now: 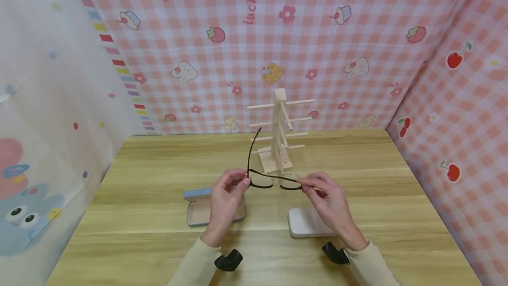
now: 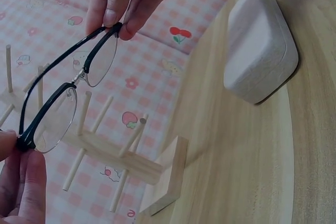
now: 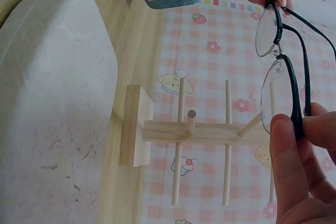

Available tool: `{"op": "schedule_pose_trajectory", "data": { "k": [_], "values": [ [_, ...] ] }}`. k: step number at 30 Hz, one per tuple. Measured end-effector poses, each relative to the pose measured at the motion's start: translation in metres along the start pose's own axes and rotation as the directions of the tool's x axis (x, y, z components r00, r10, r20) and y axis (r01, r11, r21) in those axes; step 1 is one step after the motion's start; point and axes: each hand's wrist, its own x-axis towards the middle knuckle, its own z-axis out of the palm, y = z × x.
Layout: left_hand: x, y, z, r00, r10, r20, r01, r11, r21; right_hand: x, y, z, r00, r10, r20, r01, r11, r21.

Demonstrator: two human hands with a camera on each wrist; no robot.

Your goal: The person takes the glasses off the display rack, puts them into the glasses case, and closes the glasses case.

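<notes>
Black browline eyeglasses (image 1: 274, 176) are up in the air in front of the wooden peg stand (image 1: 276, 131), left hand (image 1: 225, 193) pinching one end, right hand (image 1: 328, 197) pinching the other. Blue glasses case (image 1: 197, 195) sits lid-up front-left of the stand, white case (image 1: 307, 223) closed front-right.

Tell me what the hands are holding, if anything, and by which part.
A pair of glasses, by the outer ends of their front: the left hand pinches one end, the right hand the other.
</notes>
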Motion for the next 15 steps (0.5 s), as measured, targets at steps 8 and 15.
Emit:
{"op": "schedule_pose_trajectory", "data": {
  "k": [8, 15],
  "values": [
    [0.0017, 0.0003, -0.0007, 1.000, 0.004, -0.018, -0.005, 1.000, -0.028, 0.0054, 0.0011, 0.0008, 0.999, -0.010, 0.033, 0.012, 0.998, -0.060],
    [-0.0002, -0.0023, -0.0041, 0.999, 0.033, 0.005, -0.033, 0.999, -0.027, 0.0070, 0.0012, 0.0023, 0.999, -0.020, 0.040, 0.024, 0.994, -0.110]
  ]
}}
